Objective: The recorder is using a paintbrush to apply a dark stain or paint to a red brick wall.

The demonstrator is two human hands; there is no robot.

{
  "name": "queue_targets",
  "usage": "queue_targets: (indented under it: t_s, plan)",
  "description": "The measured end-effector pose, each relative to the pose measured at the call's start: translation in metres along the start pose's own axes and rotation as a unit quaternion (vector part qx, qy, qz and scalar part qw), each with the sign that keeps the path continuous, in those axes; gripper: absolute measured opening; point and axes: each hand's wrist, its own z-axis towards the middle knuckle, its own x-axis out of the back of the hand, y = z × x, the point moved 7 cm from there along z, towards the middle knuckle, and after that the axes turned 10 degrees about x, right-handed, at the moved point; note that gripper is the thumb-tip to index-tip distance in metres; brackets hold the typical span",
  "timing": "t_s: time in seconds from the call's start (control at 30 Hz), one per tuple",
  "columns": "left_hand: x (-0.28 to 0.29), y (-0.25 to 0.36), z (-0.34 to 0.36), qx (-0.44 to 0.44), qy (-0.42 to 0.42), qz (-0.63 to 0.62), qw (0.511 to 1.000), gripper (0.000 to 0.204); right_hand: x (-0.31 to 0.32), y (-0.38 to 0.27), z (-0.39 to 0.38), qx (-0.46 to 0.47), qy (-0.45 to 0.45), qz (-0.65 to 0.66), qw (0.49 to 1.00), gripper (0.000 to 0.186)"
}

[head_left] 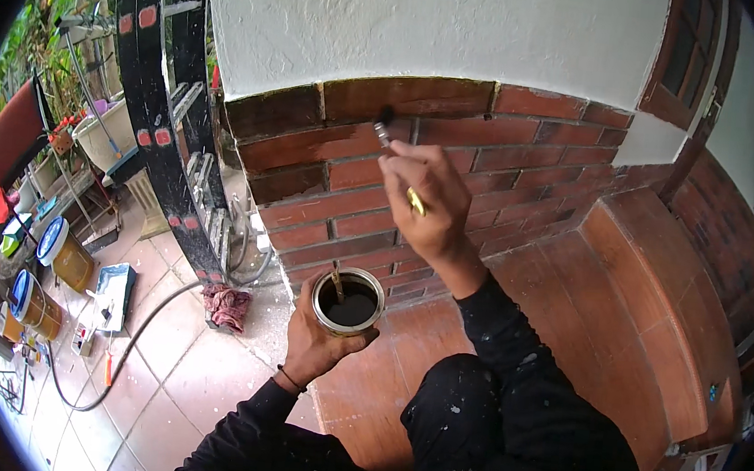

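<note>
My left hand (pixel 313 347) is closed around an open metal can (pixel 354 312) of dark liquid, with a stick (pixel 336 277) standing inside it. Up and to the right, my right hand (pixel 425 199) grips a paintbrush (pixel 382 131) with a yellow handle and metal ferrule. Its dark bristles are in front of the upper rows of the brick facing (pixel 474 154), below the white wall (pixel 431 25); whether they touch it I cannot tell. The upper left bricks (pixel 275 114) look darker and glossier than most others.
A paint-spattered black ladder (pixel 154 63) stands at left. On the pale tiles lie a paint tray (pixel 111 297), a hose (pixel 134 349) and a crumpled rag (pixel 225 307), beside plastic buckets (pixel 74 258). A curved tiled step (pixel 650 295) is at right, below a wooden-framed window (pixel 689 56).
</note>
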Motion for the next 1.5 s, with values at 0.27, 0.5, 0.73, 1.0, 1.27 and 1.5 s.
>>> queue_targets:
  t_s: [0.27, 0.5, 0.73, 1.0, 1.27, 1.5]
  plan:
    - [-0.003, -0.007, -0.006, -0.004, -0.011, 0.015, 1.0, 0.105, 0.041, 0.103, -0.045, -0.293, 0.179, 0.192, 0.919, 0.012]
    - [0.002, -0.009, -0.01, -0.004, -0.015, 0.034, 0.999, 0.108, 0.114, 0.134, -0.068, -0.269, 0.209, 0.053, 0.939, 0.016]
    - [0.002, -0.01, -0.008, -0.004, -0.015, 0.036, 0.999, 0.109, 0.072, 0.088, -0.049, -0.13, 0.056, -0.133, 0.981, 0.013]
    - [-0.003, -0.008, -0.011, 0.004, -0.022, 0.03, 0.999, 0.108, -0.022, -0.019, -0.019, -0.032, -0.043, 0.032, 0.998, 0.022]
    - [0.005, -0.009, -0.017, 0.0, -0.011, 0.044, 0.999, 0.107, 0.011, 0.061, -0.05, -0.307, 0.132, 0.216, 0.917, 0.014]
    - [0.005, -0.005, -0.017, -0.006, -0.015, 0.057, 0.998, 0.107, 0.031, 0.086, -0.067, -0.297, 0.121, 0.142, 0.937, 0.016]
